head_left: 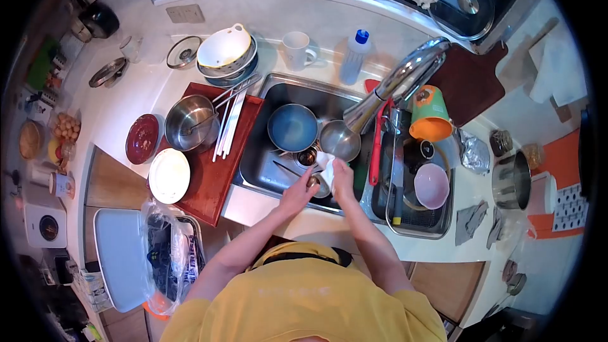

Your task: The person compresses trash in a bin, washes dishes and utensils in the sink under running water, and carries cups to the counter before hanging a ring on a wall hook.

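Observation:
My left hand (299,195) is closed around a small round metal utensil (322,187) over the near edge of the sink. Its full shape is partly hidden by my fingers. Closed beside it, my right hand (342,180) grips a white cloth (325,163), which touches the utensil. Just beyond my hands, a blue bowl (292,128) and a metal pot (339,140) sit in the left sink basin (252,163). A dark utensil handle (286,168) lies near my left fingers.
A chrome faucet (373,98) arches over the sink. A red tray (206,193) at left carries a steel pot (189,120) and white chopsticks (232,128). The right basin area holds a knife (397,180) and a pink bowl (432,186). An orange-green cup (430,114) stands behind.

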{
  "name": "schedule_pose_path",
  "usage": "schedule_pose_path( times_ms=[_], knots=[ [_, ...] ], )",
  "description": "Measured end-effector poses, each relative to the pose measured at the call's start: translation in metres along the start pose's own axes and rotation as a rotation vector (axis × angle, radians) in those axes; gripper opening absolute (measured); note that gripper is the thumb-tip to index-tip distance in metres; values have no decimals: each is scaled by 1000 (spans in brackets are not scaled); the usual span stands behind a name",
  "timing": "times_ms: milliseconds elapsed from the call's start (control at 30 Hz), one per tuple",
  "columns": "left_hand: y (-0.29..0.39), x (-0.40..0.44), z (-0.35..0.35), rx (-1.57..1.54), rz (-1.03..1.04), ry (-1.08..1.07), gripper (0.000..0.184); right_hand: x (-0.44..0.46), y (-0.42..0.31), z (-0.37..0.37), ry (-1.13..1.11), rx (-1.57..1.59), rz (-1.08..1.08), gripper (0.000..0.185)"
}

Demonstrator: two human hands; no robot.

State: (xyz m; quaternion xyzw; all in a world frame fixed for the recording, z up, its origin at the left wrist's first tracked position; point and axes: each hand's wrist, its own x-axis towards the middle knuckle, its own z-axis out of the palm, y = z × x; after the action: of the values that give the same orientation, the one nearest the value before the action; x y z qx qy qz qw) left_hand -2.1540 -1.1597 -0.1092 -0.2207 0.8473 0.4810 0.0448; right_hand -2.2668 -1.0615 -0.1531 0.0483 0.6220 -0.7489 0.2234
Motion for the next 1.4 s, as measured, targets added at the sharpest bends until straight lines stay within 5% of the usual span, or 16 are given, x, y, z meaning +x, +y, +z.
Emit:
schedule_pose_path(
  times_ms=[67,133,200,367,533,633,733,933,967,1133,1200,1333,1400],
  knots=[
    [5,-7,0,79,23,56,55,39,4,-5,27,-68,13,23],
    [4,-9,0,182,225,59,45,93,32,-14,-40,-377,-254,34],
    [8,-7,2,164,265,94,35,119,31,-11,0,-1024,-483,37],
    [10,-3,3,244,209,60,30,140,37,-1,-296,-1620,-102,39],
    [13,0,6,259,254,106,24,149,49,-19,-322,-1771,88,41],
    [12,0,8,283,245,101,22,138,46,-20,-206,-1683,-57,34],
    [11,-2,10,305,245,94,21,118,49,-17,272,-1382,-474,19],
    [11,-1,9,250,187,106,24,83,-11,8,164,-325,-130,19],
    [5,1,10,192,200,133,26,75,-23,11,87,66,-11,16],
    [-17,12,9,-58,125,2,30,59,-16,-3,161,-23,-83,19],
    [-9,14,5,-450,-96,-87,29,38,-26,-11,171,89,61,17],
    [-10,40,10,-868,-107,-47,30,28,-36,-10,120,245,86,17],
    [8,53,5,-902,-91,-76,30,40,-42,-13,362,256,-199,15]
  ],
)
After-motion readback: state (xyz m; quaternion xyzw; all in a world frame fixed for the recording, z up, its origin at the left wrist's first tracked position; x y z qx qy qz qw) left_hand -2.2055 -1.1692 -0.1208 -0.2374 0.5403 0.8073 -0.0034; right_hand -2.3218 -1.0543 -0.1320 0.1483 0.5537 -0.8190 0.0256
